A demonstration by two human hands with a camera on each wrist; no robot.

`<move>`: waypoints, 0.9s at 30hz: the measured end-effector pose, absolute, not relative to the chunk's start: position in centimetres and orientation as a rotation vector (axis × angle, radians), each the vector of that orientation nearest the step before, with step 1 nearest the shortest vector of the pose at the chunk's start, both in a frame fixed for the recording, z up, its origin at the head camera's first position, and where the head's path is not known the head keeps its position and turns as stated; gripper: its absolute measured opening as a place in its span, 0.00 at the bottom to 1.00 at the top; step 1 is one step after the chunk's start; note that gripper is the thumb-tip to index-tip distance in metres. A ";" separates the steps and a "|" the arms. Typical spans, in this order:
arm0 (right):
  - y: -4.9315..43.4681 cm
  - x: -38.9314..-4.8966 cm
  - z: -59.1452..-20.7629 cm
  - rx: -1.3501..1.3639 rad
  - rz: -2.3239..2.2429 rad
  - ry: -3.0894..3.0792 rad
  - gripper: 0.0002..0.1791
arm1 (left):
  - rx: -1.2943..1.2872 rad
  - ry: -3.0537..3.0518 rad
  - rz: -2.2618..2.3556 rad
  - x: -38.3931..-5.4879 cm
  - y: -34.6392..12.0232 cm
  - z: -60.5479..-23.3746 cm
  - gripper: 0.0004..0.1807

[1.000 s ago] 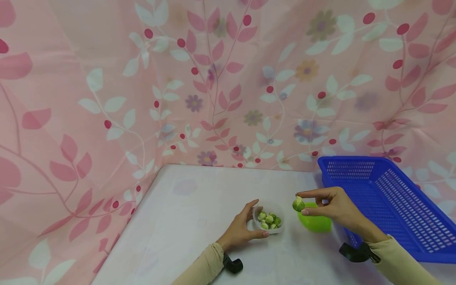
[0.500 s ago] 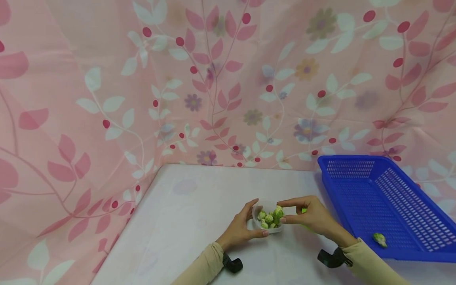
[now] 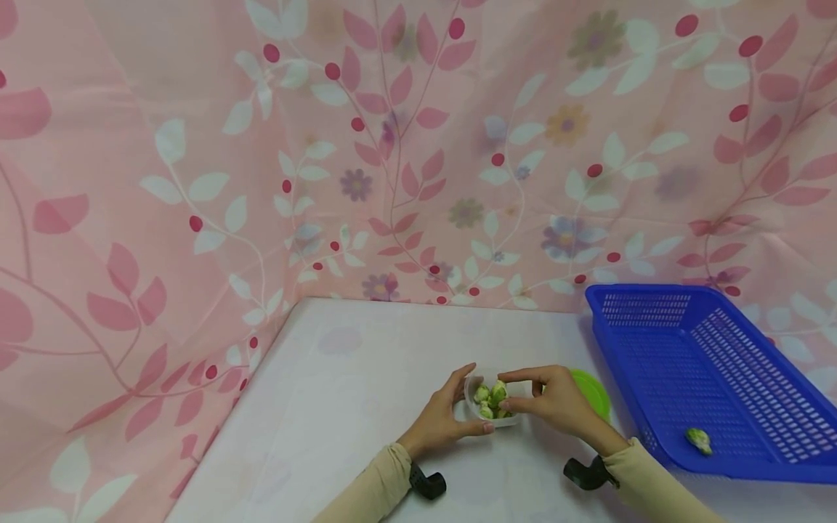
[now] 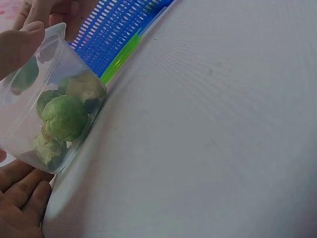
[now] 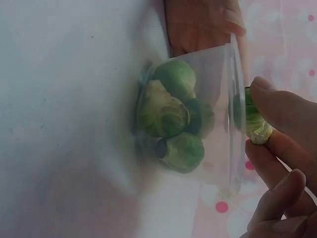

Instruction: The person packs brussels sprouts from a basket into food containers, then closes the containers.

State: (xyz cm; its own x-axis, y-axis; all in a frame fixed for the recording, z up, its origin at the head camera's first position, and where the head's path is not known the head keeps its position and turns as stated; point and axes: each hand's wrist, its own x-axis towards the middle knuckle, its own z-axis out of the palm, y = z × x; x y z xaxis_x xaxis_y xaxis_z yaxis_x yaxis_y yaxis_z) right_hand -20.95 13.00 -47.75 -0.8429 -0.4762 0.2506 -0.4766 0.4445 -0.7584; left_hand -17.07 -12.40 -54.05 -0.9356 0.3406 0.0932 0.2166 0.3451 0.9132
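Note:
A small clear plastic tub [image 3: 472, 414] stands on the white table, with several Brussels sprouts [image 4: 64, 118] piled in its bottom. My left hand [image 3: 443, 418] grips the tub from the left, thumb at the near side and fingers at the far side. Between the thumb and fingers of my right hand [image 3: 556, 399] a Brussels sprout [image 5: 257, 124] is pinched. In the head view it overlaps the tub's opening; the right wrist view has it right at the rim.
A lime-green round dish [image 3: 593, 396] lies behind my right hand, partly hidden by it. Further right is a large blue perforated basket [image 3: 667, 363] with one Brussels sprout [image 3: 699, 440] in its near end. A pink floral cloth [image 3: 418, 145] hangs behind the table [image 3: 340, 363].
My right hand has moved left with its sprout, from above the green dish to the tub's opening. The basket's sprout, hidden behind my arm before, now shows. My left hand has stayed put.

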 end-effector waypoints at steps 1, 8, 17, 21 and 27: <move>12.8 -21.0 -47.9 0.886 1.387 -2.670 0.23 | 0.516 2.481 1.656 -17.1 -12.4 -54.0 0.58; 11.5 -21.2 -48.4 0.932 1.293 -2.689 0.24 | 0.531 2.473 1.662 -17.0 -12.4 -53.7 0.57; 10.5 -21.1 -48.4 1.057 1.219 -2.669 0.25 | 0.579 2.472 1.675 -17.1 -12.5 -53.8 0.57; 10.2 -21.2 -48.4 1.120 1.084 -2.661 0.24 | 0.588 2.463 1.688 -17.1 -12.5 -53.8 0.57; 9.8 -21.3 -48.3 1.148 0.947 -2.698 0.24 | 0.587 2.462 1.683 -17.2 -12.6 -53.9 0.58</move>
